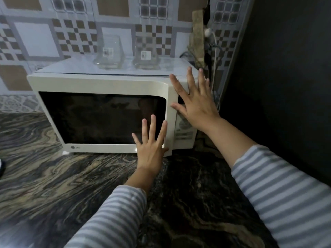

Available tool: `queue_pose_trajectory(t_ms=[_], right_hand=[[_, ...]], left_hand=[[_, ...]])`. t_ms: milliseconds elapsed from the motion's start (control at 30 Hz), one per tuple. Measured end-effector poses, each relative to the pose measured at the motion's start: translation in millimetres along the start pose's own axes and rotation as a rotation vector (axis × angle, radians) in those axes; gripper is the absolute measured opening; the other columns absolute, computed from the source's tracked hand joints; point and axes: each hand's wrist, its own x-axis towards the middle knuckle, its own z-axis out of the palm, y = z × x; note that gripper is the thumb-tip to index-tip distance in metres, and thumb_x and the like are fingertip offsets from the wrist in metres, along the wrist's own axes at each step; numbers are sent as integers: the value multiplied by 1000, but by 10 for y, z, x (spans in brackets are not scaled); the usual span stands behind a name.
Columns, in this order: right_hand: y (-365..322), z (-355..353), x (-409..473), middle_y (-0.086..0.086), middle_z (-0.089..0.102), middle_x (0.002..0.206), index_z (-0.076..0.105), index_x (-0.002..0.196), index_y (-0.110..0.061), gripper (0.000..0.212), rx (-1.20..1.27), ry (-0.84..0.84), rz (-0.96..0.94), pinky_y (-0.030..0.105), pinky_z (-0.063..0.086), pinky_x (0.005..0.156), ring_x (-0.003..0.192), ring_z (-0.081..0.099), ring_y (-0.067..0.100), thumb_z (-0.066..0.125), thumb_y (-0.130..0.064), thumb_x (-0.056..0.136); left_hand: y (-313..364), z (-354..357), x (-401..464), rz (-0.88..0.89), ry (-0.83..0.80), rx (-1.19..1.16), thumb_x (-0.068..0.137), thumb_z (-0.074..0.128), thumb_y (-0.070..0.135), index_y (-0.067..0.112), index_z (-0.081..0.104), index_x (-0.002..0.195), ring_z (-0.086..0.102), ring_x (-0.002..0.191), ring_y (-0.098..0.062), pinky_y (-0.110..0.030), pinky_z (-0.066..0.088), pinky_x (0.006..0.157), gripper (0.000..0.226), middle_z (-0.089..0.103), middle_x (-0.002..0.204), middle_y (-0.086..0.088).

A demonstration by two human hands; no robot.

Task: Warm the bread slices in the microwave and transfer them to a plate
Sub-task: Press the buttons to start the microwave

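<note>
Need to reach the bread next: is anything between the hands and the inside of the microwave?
Yes: the white microwave's dark-glass door is shut, with the left hand and right hand spread open before it. No bread shows through the glass.

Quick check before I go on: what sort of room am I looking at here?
Most likely a home kitchen: a white microwave sits on a dark marbled stone countertop, against a patterned tiled wall, with two clear glass containers on top.

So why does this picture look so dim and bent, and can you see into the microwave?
Head view: light is low, the right side falls into near-black shadow; the wide lens bows the microwave and wall tiles. The dark door window shows only faint reflections, nothing inside. Both open hands, left hand and right hand, look slightly soft.
</note>
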Motion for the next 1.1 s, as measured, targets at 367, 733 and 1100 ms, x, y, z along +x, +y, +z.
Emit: queue_pose_trajectory(t_ms=[367, 733, 1100], right_hand=[[-20, 144, 36, 16, -1, 160, -20, 144, -34, 77, -112, 97, 52, 52, 4, 117, 146, 1, 41, 27, -63, 90], [-27, 266, 70, 18, 5, 160, -6, 151, -32, 81, -153, 136, 74, 56, 7, 117, 145, 4, 42, 39, -60, 91], [-239, 629, -989, 12, -19, 159, -8, 151, -35, 69, 123, -109, 137, 59, -5, 115, 145, -19, 31, 37, -45, 99]], left_hand=[[9, 68, 88, -34, -71, -7, 80, 71, 39, 35, -27, 145, -32, 140, -31, -76, 13, 102, 117, -22, 157, -5], [55, 45, 206, -77, -172, 59, 87, 59, 47, 35, -40, 136, -38, 134, -30, -72, 10, 106, 112, -39, 150, -5], [161, -59, -313, -147, -319, -33, 97, 38, 47, 29, -29, 144, -22, 145, -25, -64, 7, 114, 83, -23, 159, 1]])
